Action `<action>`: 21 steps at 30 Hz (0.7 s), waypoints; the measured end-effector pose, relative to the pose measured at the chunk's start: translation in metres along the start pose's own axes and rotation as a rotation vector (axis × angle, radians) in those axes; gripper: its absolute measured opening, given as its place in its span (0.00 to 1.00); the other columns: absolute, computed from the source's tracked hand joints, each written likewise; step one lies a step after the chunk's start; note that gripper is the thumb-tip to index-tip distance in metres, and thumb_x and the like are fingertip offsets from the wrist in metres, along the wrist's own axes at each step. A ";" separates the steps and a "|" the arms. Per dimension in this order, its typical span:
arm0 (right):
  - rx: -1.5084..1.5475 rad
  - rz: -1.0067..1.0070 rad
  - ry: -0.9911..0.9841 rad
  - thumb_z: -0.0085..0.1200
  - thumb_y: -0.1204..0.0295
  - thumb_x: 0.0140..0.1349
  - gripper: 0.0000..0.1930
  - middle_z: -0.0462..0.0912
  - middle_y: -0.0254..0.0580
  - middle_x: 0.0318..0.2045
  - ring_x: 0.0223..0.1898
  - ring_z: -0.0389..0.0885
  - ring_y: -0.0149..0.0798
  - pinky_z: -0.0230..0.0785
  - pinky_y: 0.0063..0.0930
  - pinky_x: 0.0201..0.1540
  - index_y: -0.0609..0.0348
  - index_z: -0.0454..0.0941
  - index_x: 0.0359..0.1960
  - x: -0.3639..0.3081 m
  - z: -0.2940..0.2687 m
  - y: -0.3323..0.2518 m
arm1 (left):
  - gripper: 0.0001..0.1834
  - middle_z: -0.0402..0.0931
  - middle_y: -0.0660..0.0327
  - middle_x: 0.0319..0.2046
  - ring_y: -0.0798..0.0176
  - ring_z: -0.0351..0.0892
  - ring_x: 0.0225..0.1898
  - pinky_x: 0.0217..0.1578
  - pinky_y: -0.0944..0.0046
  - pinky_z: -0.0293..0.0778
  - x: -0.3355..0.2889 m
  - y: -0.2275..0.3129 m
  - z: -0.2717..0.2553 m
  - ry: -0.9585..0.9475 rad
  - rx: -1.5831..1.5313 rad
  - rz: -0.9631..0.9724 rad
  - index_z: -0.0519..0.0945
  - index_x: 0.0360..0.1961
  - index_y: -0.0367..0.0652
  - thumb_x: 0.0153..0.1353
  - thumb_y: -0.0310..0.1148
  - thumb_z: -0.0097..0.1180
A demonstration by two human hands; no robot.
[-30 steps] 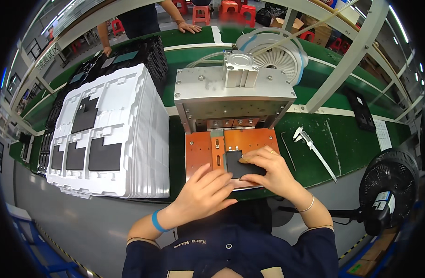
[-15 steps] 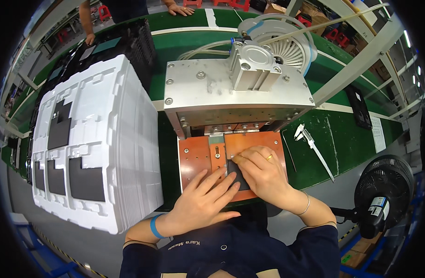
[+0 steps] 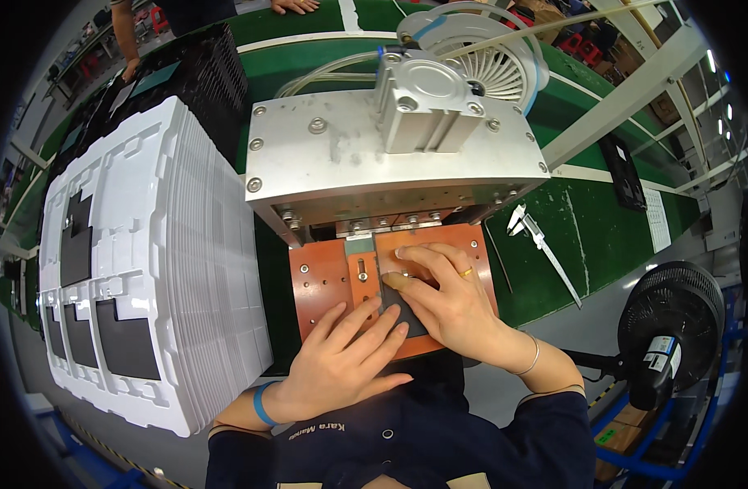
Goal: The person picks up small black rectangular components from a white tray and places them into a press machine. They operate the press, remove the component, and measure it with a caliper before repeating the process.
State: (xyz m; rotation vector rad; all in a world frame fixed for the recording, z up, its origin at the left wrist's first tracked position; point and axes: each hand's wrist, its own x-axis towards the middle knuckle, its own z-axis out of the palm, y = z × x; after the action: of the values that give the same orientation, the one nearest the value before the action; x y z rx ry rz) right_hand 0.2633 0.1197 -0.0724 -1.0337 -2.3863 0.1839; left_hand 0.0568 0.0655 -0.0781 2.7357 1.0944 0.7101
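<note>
A dark grey flat piece (image 3: 404, 316) lies on the orange base plate (image 3: 319, 287) of a silver press, against a raised orange strip (image 3: 360, 287). My left hand (image 3: 341, 359) is open, its spread fingertips on the left edge of the dark piece. Over the piece's right side and upper end is my right hand (image 3: 459, 306), thumb and index finger apart, with nothing visible between them. The right hand covers part of the piece. Just behind both hands, the upper body of the press (image 3: 325, 155) overhangs the plate.
To the left stands a tall stack of white plastic trays (image 3: 174, 244), dark pieces in the top one. Black crates (image 3: 203, 81) stand behind it. On the green bench at right lie a caliper (image 3: 549, 248) and a hex key (image 3: 499, 259). A black fan (image 3: 667, 326) is near right.
My right index finger and thumb have parted from a pinch at the dark piece's upper end. My left hand stays against the piece. The whole view has shifted slightly.
</note>
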 end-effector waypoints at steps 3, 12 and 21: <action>0.037 0.062 0.108 0.61 0.78 0.49 0.18 0.74 0.43 0.54 0.53 0.71 0.48 0.65 0.40 0.52 0.58 0.80 0.45 -0.001 -0.006 0.002 | 0.32 0.76 0.59 0.54 0.52 0.71 0.58 0.54 0.50 0.69 0.001 0.002 -0.001 -0.011 0.002 -0.021 0.80 0.49 0.46 0.51 0.59 0.62; 0.161 0.064 -0.074 0.67 0.65 0.48 0.20 0.78 0.38 0.50 0.50 0.74 0.44 0.69 0.38 0.51 0.57 0.81 0.43 -0.037 -0.033 0.007 | 0.36 0.73 0.54 0.56 0.50 0.69 0.59 0.57 0.45 0.66 0.005 0.006 -0.008 -0.059 -0.109 -0.077 0.78 0.52 0.42 0.51 0.60 0.62; 0.164 -0.018 -0.007 0.67 0.65 0.49 0.17 0.80 0.38 0.47 0.46 0.76 0.43 0.70 0.35 0.50 0.56 0.82 0.41 -0.001 -0.021 0.036 | 0.36 0.69 0.53 0.60 0.46 0.63 0.63 0.61 0.41 0.61 0.029 -0.016 -0.012 -0.063 -0.120 -0.193 0.76 0.56 0.42 0.51 0.56 0.62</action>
State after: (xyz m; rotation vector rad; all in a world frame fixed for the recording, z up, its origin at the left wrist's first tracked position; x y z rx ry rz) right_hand 0.2978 0.1427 -0.0670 -0.9364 -2.3421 0.3703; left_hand 0.0595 0.0955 -0.0606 2.4936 1.2378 0.6351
